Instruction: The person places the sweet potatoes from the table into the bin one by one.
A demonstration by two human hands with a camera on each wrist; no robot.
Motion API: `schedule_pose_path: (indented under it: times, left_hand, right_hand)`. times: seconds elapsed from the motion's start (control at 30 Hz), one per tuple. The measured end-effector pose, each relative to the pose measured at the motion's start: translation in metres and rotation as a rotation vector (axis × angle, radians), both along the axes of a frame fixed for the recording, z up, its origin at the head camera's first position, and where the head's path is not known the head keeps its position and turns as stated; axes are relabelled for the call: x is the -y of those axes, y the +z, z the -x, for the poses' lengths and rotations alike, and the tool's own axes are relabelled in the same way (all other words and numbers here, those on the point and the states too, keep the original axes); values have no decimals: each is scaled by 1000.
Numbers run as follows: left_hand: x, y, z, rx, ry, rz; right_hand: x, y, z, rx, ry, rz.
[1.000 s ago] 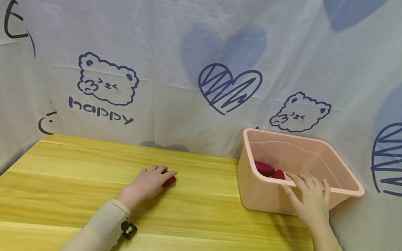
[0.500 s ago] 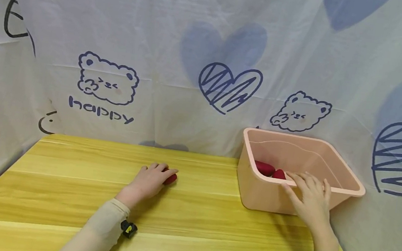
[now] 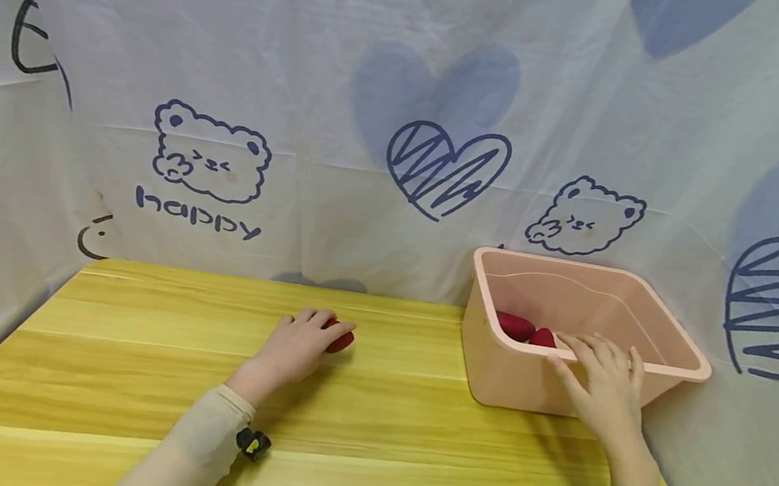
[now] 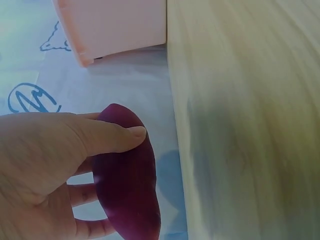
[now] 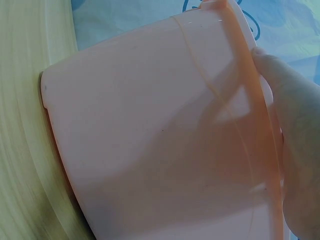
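Note:
My left hand (image 3: 292, 349) holds a dark red sweet potato (image 4: 129, 187) near the middle back of the table. In the left wrist view the thumb lies across its upper part and the other fingers pass behind it. At the right stands a pink plastic bin (image 3: 507, 379). Over its near rim lies my right hand (image 3: 607, 395), fingers inside and thumb (image 5: 280, 72) against the rim's outer side, gripping it. Inside the bin are a dark red sweet potato (image 3: 515, 326) and a second red piece (image 3: 542, 338), partly hidden by the near wall.
The wooden table (image 3: 380, 436) ends at a pale cloth backdrop (image 3: 335, 212) printed with hearts and bears. The cloth also hangs along the left and right sides. Each sleeve carries a black strap mount (image 3: 253, 443).
With the sweet potato in it, my left hand has risen slightly and shifted a little to the right. The right hand keeps its place on the bin rim.

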State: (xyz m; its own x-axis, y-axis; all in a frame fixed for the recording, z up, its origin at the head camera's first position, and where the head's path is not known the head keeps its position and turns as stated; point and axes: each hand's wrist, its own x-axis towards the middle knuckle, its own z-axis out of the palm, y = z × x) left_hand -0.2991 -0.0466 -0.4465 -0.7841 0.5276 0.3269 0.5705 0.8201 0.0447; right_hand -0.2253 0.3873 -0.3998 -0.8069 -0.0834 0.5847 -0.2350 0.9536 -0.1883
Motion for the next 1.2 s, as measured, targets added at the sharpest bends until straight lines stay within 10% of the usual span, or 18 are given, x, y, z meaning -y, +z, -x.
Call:
schedule_pose_path:
  times: [1.2]
  left_hand:
    - [-29,19,-17,-189,-134,-32]
  right_hand:
    - [0,0,-1,-11,4,-5]
